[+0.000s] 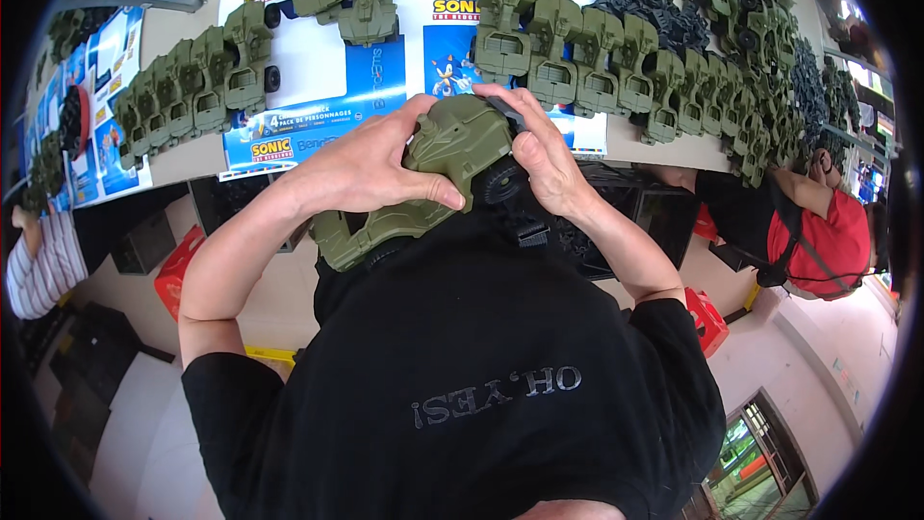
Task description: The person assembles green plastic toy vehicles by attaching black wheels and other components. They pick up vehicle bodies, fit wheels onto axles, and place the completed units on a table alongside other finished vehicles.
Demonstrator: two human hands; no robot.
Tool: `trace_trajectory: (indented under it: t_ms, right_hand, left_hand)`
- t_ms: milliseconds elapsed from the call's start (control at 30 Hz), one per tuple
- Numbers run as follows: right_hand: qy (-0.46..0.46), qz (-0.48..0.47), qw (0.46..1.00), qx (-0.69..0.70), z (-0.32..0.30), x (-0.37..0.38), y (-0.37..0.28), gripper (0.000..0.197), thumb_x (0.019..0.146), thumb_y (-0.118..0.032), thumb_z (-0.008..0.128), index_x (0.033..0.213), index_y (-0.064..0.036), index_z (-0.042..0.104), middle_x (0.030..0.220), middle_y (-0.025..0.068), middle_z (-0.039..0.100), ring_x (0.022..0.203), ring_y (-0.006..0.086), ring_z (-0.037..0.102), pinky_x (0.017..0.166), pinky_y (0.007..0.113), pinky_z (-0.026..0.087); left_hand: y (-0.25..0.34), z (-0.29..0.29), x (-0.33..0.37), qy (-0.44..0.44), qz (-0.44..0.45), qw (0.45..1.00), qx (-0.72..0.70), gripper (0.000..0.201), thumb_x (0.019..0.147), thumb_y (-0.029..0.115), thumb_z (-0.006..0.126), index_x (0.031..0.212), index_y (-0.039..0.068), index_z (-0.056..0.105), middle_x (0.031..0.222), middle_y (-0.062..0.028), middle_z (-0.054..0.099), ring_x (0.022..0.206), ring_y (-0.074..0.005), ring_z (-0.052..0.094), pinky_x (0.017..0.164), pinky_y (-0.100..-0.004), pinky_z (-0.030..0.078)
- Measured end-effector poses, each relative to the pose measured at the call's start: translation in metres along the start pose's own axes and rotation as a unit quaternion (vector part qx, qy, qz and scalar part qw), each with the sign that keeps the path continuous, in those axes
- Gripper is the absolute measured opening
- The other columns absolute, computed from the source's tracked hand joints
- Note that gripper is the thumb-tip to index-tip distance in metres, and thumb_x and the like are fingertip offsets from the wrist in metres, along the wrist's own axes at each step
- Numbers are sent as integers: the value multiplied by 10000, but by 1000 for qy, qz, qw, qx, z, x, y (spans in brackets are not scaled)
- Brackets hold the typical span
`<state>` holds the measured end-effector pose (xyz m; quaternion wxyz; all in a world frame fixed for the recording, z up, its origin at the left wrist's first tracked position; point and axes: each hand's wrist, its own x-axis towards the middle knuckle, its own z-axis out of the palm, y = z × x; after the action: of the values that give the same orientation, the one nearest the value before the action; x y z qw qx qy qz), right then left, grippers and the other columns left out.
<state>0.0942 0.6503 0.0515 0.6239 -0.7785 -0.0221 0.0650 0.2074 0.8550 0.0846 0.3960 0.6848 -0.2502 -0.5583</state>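
An olive-green toy truck point(457, 140) with black wheels is held tilted in front of my chest, just off the table's near edge. My left hand point(356, 162) is wrapped over its body, thumb pressed along the side. At the truck's right end, my right hand point(547, 156) pinches a dark flat part point(504, 114) against the body; how the two meet is hidden by the fingers. A black wheel point(502, 181) shows just below that part. More black pieces point(531, 229) are visible under the truck, beside my dark shirt.
Rows of similar green toy trucks stand at the left point(197, 82) and right point(577, 53) of the table, on blue-and-white printed sheets point(327, 125). Black parts point(650, 5) are heaped at the far right. Co-workers sit on the left point(48, 260) and right point(818, 221). Red boxes point(178, 270) are below.
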Motion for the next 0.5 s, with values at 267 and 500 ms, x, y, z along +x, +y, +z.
trace_trajectory:
  t_ms: [267,500]
  right_hand:
    - [-32,37,998,46,0,-1,3,767,900,-663,275,1345,-50,396,1233,178,451,1188,309,440,1018,395,316]
    - [-23,55,994,93,-5,1,15,935,823,-785,241,1370,-34,354,1354,179,390,1288,290,362,1083,395,238]
  left_hand:
    - [4,0,0,-7,-11,998,56,983,634,474,809,1330,-32,333,1058,-207,623,1014,-308,601,893,-364,448]
    - [-4,-2,1,7,56,998,-5,943,630,480,810,1302,-11,366,1038,-198,628,1012,-308,601,889,-376,450]
